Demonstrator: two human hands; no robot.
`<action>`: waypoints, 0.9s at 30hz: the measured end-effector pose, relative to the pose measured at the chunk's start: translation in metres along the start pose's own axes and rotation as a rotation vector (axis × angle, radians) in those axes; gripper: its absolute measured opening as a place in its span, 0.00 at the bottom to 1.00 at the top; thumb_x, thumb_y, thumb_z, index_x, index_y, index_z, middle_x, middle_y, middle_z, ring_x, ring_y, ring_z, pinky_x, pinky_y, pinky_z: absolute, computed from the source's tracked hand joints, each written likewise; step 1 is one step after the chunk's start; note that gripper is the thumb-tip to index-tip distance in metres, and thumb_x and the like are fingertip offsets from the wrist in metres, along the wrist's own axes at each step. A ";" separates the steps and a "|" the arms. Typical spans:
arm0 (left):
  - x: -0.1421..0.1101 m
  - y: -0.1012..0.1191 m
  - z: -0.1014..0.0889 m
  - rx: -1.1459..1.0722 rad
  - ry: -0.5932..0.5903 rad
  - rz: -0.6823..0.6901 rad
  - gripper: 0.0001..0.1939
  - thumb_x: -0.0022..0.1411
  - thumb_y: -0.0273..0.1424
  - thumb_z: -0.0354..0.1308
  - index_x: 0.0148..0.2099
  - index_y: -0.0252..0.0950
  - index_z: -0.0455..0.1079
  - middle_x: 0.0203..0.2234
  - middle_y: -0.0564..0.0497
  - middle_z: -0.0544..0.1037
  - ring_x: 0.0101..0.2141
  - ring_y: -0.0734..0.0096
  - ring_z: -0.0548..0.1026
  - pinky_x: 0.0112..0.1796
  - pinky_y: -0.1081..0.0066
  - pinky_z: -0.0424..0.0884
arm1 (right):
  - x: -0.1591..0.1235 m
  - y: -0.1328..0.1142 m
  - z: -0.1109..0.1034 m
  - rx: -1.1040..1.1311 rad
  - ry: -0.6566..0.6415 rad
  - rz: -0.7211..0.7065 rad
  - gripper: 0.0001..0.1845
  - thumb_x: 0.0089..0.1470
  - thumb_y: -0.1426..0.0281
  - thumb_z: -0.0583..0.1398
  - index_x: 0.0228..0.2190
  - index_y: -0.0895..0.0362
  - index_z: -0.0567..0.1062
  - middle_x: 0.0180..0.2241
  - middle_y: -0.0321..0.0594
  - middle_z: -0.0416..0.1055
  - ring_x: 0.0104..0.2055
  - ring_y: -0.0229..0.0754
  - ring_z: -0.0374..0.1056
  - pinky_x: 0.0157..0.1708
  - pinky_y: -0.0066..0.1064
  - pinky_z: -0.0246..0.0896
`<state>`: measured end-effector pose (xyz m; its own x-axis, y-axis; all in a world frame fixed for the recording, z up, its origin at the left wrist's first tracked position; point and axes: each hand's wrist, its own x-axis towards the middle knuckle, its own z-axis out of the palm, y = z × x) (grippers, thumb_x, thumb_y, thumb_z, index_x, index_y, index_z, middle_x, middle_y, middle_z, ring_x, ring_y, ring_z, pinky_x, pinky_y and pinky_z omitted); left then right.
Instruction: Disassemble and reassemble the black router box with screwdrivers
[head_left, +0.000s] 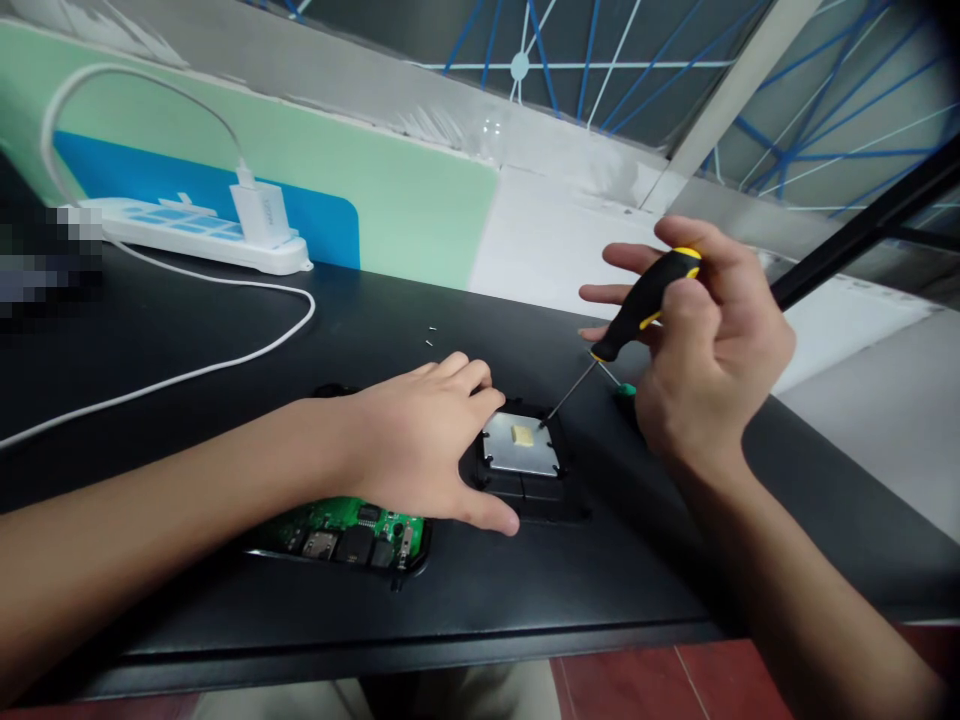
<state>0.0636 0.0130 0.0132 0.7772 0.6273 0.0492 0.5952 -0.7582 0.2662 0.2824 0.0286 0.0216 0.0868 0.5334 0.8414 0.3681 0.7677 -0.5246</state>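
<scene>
My right hand (712,350) grips a black and yellow screwdriver (646,300) by its handle. The screwdriver's tip meets the upper right corner of a silver metal plate (517,458), which has a small pale yellow pad (522,436) at its centre. This plate sits on a black plastic cover (555,508) lying on the table. My left hand (427,435) is spread palm down, fingertips by the cover's left edge and thumb out near its lower edge. Below the left wrist, a green circuit board (375,530) in a black housing is partly hidden by my forearm.
Two tiny screws (430,336) lie behind my left hand on the black table (225,610). Another tool with a green part (625,391) lies behind my right hand. A power strip (202,235) holds a white charger (259,210); its white cable (292,335) curves across the left side.
</scene>
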 end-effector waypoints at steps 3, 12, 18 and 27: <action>0.000 0.000 0.001 0.024 0.003 0.008 0.41 0.56 0.61 0.62 0.57 0.33 0.73 0.54 0.39 0.72 0.52 0.46 0.69 0.53 0.53 0.67 | 0.002 0.000 0.002 -0.077 0.005 -0.034 0.14 0.61 0.63 0.64 0.49 0.44 0.76 0.39 0.37 0.77 0.33 0.40 0.77 0.26 0.32 0.76; 0.001 0.001 -0.001 0.052 -0.036 -0.010 0.42 0.58 0.63 0.60 0.59 0.33 0.71 0.55 0.38 0.71 0.54 0.46 0.68 0.54 0.53 0.67 | 0.002 0.003 0.000 -0.030 0.038 -0.080 0.13 0.65 0.60 0.56 0.48 0.45 0.78 0.43 0.39 0.75 0.33 0.40 0.76 0.21 0.31 0.73; 0.001 0.000 0.000 0.066 -0.030 0.002 0.42 0.58 0.64 0.59 0.58 0.33 0.71 0.54 0.38 0.71 0.53 0.47 0.68 0.54 0.54 0.68 | 0.001 0.002 0.003 -0.071 0.031 -0.072 0.16 0.61 0.63 0.64 0.51 0.46 0.77 0.40 0.39 0.80 0.33 0.41 0.79 0.27 0.35 0.78; 0.000 0.000 -0.001 0.056 -0.063 -0.006 0.45 0.58 0.64 0.59 0.62 0.32 0.68 0.56 0.38 0.69 0.53 0.48 0.67 0.54 0.53 0.68 | -0.001 -0.008 0.002 -0.044 0.064 -0.046 0.14 0.67 0.59 0.55 0.45 0.47 0.79 0.43 0.38 0.76 0.31 0.41 0.77 0.24 0.35 0.73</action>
<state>0.0637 0.0135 0.0144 0.7837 0.6210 -0.0136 0.6091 -0.7641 0.2123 0.2773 0.0229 0.0242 0.1274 0.4725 0.8721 0.4132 0.7740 -0.4798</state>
